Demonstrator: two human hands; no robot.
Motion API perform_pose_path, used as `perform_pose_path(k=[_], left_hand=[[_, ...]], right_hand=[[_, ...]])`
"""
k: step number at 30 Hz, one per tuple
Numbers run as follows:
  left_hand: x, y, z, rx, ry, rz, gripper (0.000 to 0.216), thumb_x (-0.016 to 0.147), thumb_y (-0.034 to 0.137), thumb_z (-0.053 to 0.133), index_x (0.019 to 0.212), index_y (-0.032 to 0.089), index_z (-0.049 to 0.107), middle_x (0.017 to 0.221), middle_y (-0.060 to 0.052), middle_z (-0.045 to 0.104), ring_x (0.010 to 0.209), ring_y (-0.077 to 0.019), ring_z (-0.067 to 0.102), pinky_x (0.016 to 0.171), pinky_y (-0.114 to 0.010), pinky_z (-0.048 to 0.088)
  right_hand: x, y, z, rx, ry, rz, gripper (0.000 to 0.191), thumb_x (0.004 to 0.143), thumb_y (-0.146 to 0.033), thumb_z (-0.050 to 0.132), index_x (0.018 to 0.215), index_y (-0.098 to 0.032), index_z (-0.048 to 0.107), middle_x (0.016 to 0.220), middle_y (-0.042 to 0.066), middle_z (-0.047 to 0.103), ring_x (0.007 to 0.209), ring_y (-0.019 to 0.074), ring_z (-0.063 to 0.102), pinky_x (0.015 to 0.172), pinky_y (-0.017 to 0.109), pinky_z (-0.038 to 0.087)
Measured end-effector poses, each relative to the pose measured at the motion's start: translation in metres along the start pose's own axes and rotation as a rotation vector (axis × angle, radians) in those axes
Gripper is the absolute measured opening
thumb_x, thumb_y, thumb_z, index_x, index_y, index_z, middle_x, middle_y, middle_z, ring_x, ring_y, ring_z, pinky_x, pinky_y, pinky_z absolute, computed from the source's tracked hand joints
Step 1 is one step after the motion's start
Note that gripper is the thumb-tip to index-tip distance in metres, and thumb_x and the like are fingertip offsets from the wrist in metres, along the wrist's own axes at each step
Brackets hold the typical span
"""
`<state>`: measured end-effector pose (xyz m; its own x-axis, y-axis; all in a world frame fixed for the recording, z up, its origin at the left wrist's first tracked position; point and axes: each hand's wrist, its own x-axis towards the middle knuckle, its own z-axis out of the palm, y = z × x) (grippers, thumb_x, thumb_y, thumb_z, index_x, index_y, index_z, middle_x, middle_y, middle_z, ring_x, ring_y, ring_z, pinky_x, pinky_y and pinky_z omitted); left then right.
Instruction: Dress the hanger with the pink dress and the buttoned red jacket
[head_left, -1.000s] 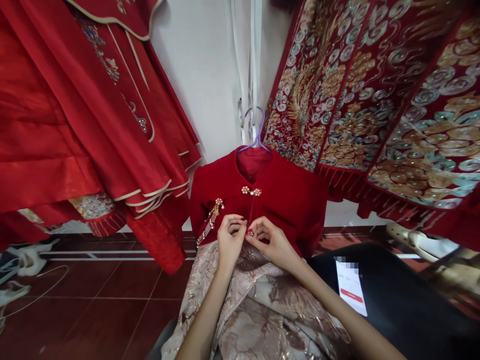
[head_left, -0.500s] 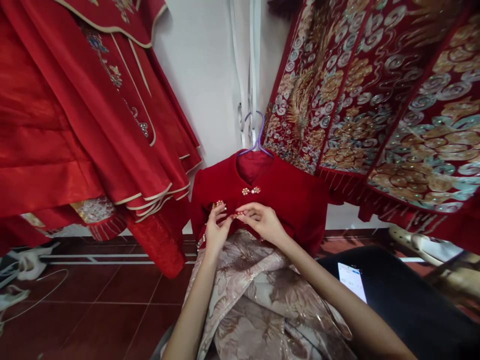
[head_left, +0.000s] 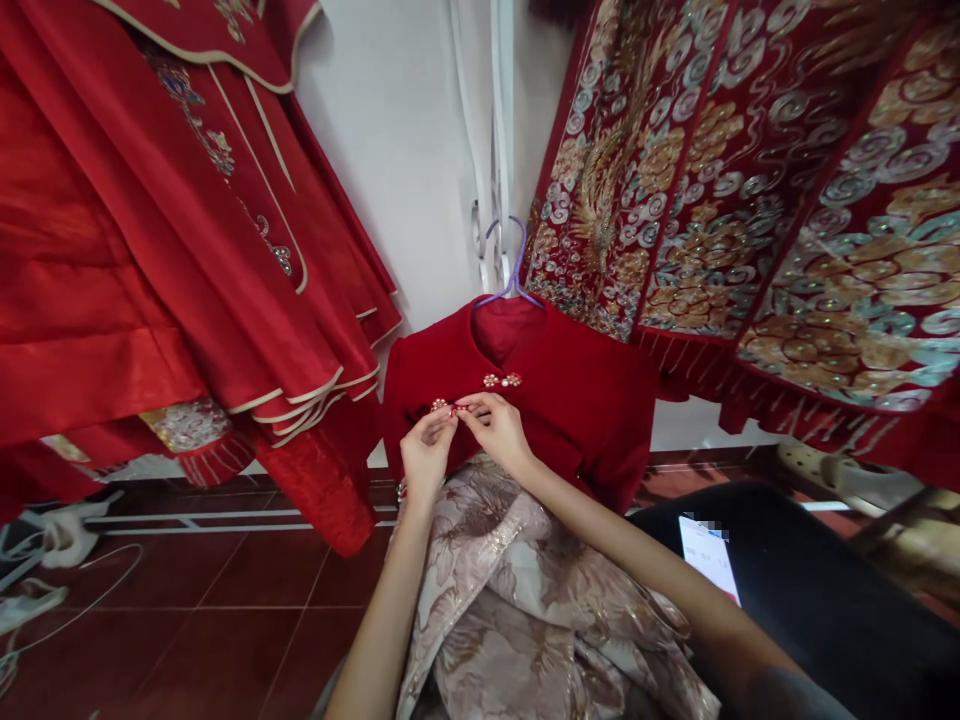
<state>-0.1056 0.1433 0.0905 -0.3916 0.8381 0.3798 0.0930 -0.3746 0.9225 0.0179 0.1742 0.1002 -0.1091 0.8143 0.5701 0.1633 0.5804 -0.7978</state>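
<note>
A red jacket [head_left: 592,395] hangs on a purple hanger [head_left: 516,272], facing me. Below its neckline sits a beaded flower-shaped frog button [head_left: 502,381]. Lower down, my left hand [head_left: 424,458] and my right hand [head_left: 496,432] meet at the jacket front. Both pinch a small red-and-gold beaded frog button [head_left: 460,410] between thumb and fingers; the fingertips cover part of it. Another beaded flower ornament [head_left: 439,405] shows just above my left fingers. Beige-pink floral fabric with gold glints [head_left: 487,560] lies under my forearms.
Red garments with pale piping [head_left: 300,330] hang at left, and a heavily embroidered red garment [head_left: 705,230] hangs at right. A phone [head_left: 709,560] lies on a black seat [head_left: 810,590]. White shoes [head_left: 67,535] and a cable [head_left: 90,605] are on the tiled floor at left.
My right hand has shifted left and slightly up, and the held beaded piece has moved the same way, nearer the flower ornament. My left hand has moved slightly left. Both still pinch.
</note>
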Motion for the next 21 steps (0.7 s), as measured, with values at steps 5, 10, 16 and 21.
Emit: perform_pose_path(k=[5,10,16,21], left_hand=[[0.004,-0.005,-0.003,0.065,0.002,0.061,0.029,0.072,0.029,0.068,0.094,0.01,0.071,0.095,-0.012,0.074,0.084,-0.0201,0.07,0.086,-0.036,0.054],[0.009,-0.012,-0.01,0.139,-0.074,0.098,0.027,0.076,0.03,0.065,0.095,0.012,0.071,0.096,-0.012,0.073,0.086,-0.0209,0.069,0.087,-0.037,0.054],[0.014,-0.008,-0.013,0.367,-0.151,0.203,0.02,0.082,0.027,0.058,0.095,0.015,0.07,0.098,-0.01,0.072,0.084,-0.0205,0.069,0.081,-0.034,0.054],[0.02,-0.001,-0.013,0.615,-0.195,0.338,0.018,0.086,0.021,0.052,0.093,0.018,0.067,0.093,-0.009,0.068,0.078,-0.0196,0.065,0.079,-0.035,0.052]], right_hand=[[-0.001,0.0,0.004,-0.017,0.017,-0.046,0.013,0.083,-0.023,0.06,0.092,-0.017,0.067,0.09,0.005,0.063,0.073,0.0121,0.062,0.065,0.023,0.056],[-0.002,0.004,0.004,-0.045,0.013,-0.062,0.012,0.085,-0.022,0.059,0.093,-0.018,0.067,0.089,0.005,0.062,0.073,0.012,0.062,0.066,0.023,0.056],[-0.002,0.009,0.005,-0.089,-0.01,-0.1,0.012,0.086,-0.021,0.056,0.094,-0.017,0.065,0.089,0.004,0.06,0.071,0.0117,0.061,0.07,0.025,0.054],[-0.002,0.013,0.005,-0.143,-0.046,-0.126,0.015,0.088,-0.021,0.052,0.098,-0.017,0.063,0.093,0.005,0.06,0.073,0.0119,0.06,0.074,0.026,0.053]])
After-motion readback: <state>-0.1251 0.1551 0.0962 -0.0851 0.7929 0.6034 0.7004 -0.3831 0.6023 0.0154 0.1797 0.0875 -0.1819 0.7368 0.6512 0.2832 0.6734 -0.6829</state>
